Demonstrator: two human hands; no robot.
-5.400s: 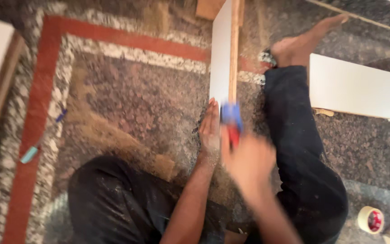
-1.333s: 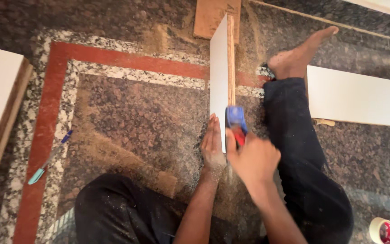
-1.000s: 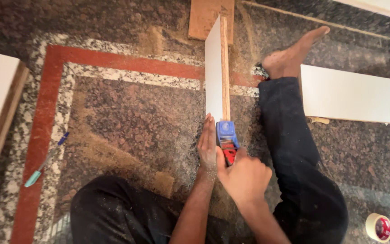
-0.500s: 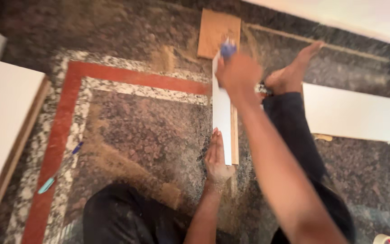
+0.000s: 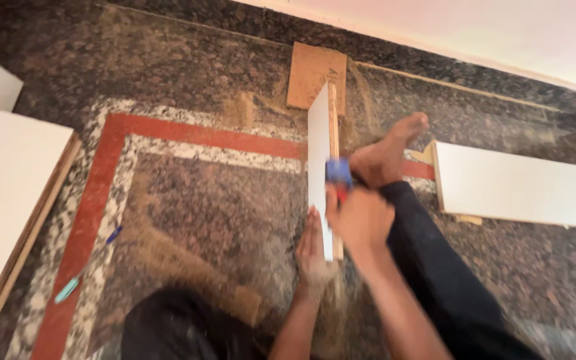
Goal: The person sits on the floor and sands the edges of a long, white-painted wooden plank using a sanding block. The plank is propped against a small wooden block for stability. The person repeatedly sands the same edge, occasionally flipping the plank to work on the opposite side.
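Midway apparently: right hand (image 5: 361, 220) clamped round blue tool (image 5: 338, 175) on upright white board (image 5: 319, 167) edge, left hand (image 5: 315, 250) flat, spread against board's near face; far stretch beyond hands left unworked.

From my head camera I see both of my forearms bare, with no sleeves, watch or bracelets showing, and neither my left hand (image 5: 315, 253) nor my right hand (image 5: 360, 220) wears a glove or ring that I can make out. My legs are in dark, almost black trousers (image 5: 435, 267), the cloth dusted with pale specks. My right foot (image 5: 388, 155) is bare, without sock or shoe.
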